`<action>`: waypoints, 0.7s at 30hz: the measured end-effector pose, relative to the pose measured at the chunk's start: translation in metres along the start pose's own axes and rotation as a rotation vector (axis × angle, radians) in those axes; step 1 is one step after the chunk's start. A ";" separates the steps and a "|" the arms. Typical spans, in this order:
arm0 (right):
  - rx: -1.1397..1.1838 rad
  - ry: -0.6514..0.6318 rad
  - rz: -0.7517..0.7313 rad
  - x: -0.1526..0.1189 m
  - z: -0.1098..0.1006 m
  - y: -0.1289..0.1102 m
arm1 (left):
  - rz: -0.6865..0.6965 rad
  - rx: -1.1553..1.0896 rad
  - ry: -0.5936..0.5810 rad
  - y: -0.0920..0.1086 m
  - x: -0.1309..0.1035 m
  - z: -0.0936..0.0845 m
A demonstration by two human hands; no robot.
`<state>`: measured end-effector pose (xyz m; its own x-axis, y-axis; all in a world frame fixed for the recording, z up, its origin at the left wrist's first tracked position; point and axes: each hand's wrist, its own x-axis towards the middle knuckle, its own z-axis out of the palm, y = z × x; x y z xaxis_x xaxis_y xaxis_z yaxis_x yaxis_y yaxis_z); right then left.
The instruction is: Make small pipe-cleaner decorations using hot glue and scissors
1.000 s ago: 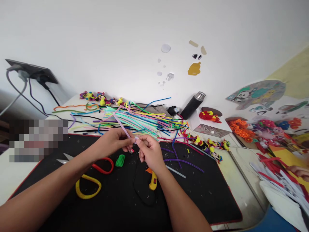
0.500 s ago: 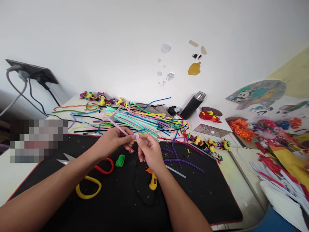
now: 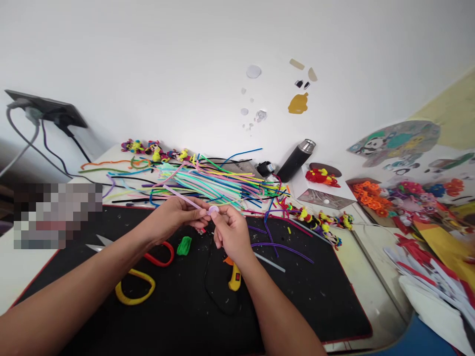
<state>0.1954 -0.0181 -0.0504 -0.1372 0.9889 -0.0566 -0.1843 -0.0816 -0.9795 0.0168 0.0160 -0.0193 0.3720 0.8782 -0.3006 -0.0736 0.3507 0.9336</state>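
Observation:
A light purple pipe cleaner (image 3: 187, 199) runs between my hands above the black mat, its right end wound into a small flat coil (image 3: 213, 209). My left hand (image 3: 182, 213) pinches the straight part close to the coil, and the free end sticks out to the upper left. My right hand (image 3: 230, 228) grips the coil between thumb and forefinger. Below the hands lie a glue gun (image 3: 235, 278) with a yellow body, partly hidden by my right wrist, and a green bundle (image 3: 184, 245). Scissors (image 3: 135, 288) with red and yellow handles lie under my left forearm.
Behind the black mat (image 3: 178, 316) is a pile of coloured pipe cleaners (image 3: 211, 180). A dark thermos (image 3: 297, 160) leans near a white box (image 3: 324, 192). Small colourful figures (image 3: 154, 149) lie along the wall. Purple pipe cleaners (image 3: 284, 245) rest right of my hand.
The coil shows a little larger and flatter between my fingertips. Both hands keep their pinch and have barely moved; the whole view has shifted slightly.

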 end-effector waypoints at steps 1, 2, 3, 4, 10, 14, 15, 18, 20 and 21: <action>-0.004 -0.003 0.001 0.000 0.000 0.000 | 0.003 0.044 -0.004 0.001 0.000 -0.002; -0.007 -0.007 0.000 0.000 0.000 0.000 | 0.006 0.088 -0.005 0.002 0.001 -0.004; -0.011 -0.010 -0.001 -0.001 0.001 0.000 | 0.013 0.130 -0.004 0.003 0.001 -0.005; -0.019 -0.013 -0.003 -0.001 0.001 0.000 | 0.022 0.166 0.000 0.005 0.001 -0.007; -0.122 -0.026 -0.026 -0.003 0.000 0.001 | 0.109 0.391 0.011 0.011 -0.004 -0.013; -0.225 -0.048 -0.049 -0.004 0.000 0.004 | 0.258 0.770 0.091 0.018 -0.010 -0.011; -0.248 -0.050 -0.052 -0.005 0.001 0.004 | 0.299 0.863 0.116 0.020 -0.012 -0.010; -0.311 -0.069 -0.048 -0.005 0.002 0.005 | 0.334 0.989 0.122 0.023 -0.015 -0.007; -0.356 -0.088 -0.044 -0.006 0.003 0.005 | 0.306 1.000 0.080 0.024 -0.015 -0.006; -0.376 -0.097 -0.041 -0.007 0.003 0.005 | 0.289 0.995 0.057 0.024 -0.015 -0.007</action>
<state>0.1925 -0.0255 -0.0547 -0.2316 0.9727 -0.0152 0.1758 0.0264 -0.9841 0.0033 0.0131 0.0063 0.4155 0.9093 -0.0240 0.6541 -0.2804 0.7025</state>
